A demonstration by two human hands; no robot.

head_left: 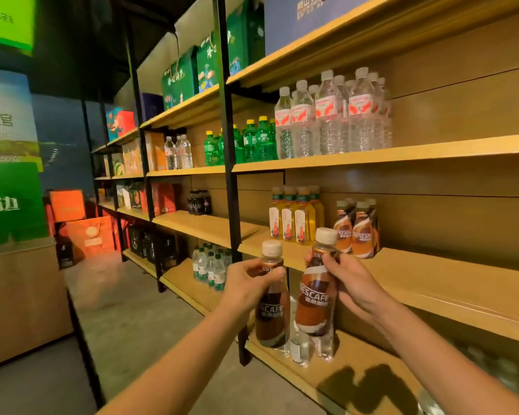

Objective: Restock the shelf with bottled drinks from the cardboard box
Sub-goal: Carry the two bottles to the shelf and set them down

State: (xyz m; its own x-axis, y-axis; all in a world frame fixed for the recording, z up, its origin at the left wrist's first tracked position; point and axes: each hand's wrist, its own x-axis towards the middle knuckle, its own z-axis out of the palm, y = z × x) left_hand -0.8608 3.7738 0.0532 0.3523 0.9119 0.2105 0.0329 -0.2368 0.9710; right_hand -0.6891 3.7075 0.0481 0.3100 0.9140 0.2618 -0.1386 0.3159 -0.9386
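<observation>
Bottled drinks were in both hands, held upright in the air just in front of the shelf (432, 274); the left hand (247, 284) had its fingers and thumb curled round the neck of a dark coffee bottle (272, 319), just below the pale cap; the right hand (352, 283) gripped the neck and shoulder of a lighter brown coffee bottle (313, 304) in the same way; the two bottles were side by side and near each other, the right one a little higher; neither rested on a shelf board. On the board behind them stood a small group of matching coffee bottles (357, 232), with yellow tea bottles (294, 218) just beside these to the left; one board higher stood clear water bottles (330, 115) and green soda bottles (252, 142); on the lowest board, behind the held pair, stood small clear bottles (300, 348).
</observation>
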